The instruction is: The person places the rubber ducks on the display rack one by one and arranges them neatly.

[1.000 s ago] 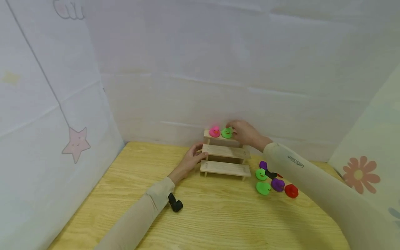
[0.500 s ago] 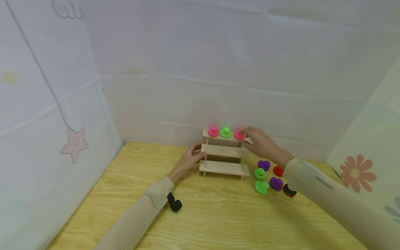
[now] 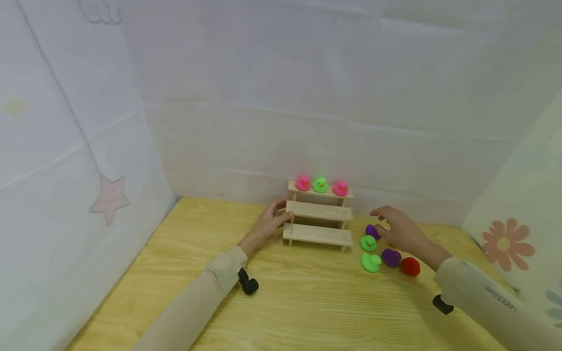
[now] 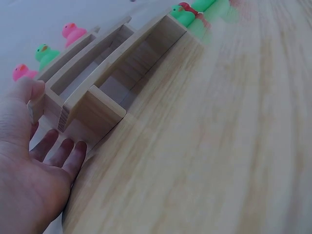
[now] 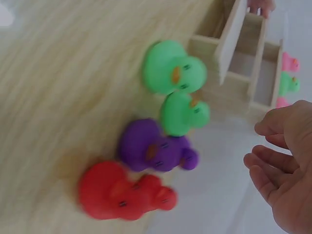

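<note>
A three-step wooden stand (image 3: 318, 235) is near the back wall. Its top step carries a pink rubber duck (image 3: 303, 184), a green one (image 3: 320, 185) and another pink one (image 3: 340, 188). My left hand (image 3: 266, 223) holds the stand's left end, its thumb (image 4: 29, 90) over a step's end. My right hand (image 3: 404, 234) hovers, holding nothing, fingers slightly bent, above the loose ducks right of the stand. Among these are two green ducks (image 3: 371, 263), two purple ducks (image 3: 391, 258) and a red duck (image 3: 410, 266). A second red duck (image 5: 165, 198) shows in the right wrist view.
The wooden table (image 3: 281, 302) meets a white cloth wall (image 3: 246, 122) behind the stand. More cloth rises at left and right, printed with a star (image 3: 110, 199) and a flower (image 3: 508, 244). Black wrist cameras (image 3: 249, 282) sit at both cuffs.
My right hand set the second pink duck at the top step's right end, let go, and moved right and down over the loose ducks. My left hand stayed on the stand.
</note>
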Demonstrator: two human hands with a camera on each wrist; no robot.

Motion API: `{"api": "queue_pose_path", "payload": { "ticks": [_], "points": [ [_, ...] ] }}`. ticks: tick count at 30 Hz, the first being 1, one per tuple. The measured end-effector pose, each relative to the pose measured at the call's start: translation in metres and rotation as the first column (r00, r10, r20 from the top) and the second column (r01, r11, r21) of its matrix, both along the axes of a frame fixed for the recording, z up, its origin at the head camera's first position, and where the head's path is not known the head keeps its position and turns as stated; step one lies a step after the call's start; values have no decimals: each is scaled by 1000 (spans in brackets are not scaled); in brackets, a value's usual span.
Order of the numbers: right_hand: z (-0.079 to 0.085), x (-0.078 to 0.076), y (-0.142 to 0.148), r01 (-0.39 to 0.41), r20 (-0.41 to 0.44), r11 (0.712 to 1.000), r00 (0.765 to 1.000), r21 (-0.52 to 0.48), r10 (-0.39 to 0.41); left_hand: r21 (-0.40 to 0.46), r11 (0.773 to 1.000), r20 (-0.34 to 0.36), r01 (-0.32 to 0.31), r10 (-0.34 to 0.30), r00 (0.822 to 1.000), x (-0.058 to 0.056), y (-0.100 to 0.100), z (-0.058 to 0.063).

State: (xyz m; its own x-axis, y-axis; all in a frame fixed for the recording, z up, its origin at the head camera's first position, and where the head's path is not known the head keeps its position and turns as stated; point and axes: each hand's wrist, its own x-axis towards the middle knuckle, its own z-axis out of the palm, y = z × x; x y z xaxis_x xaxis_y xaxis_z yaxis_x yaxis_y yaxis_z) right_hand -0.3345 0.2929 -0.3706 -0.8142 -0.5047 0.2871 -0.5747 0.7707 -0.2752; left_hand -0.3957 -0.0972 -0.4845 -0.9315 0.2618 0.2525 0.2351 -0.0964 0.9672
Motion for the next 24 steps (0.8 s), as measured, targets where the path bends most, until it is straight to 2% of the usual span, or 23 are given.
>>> {"api": "queue_pose_path", "payload": {
  "ticks": [5,11,18,24],
  "points": [
    [-24,0,35,71,29,997,997,-13,-70,-2,1000,2,1,-1,1000,1,2,2],
    [-43,-4,65,155,151,988,977,-5,-153,-3,1000,0,6,-6,1000,3,1,6],
    [-61,-14,85,195,244,980,952,-23,-184,-8,1000,6,-1,1,1000,2,1,7],
    [-70,-19,89,217,278,976,939,-28,-201,-17,1000,9,-3,3,1000,1,1,4]
  ]
}}
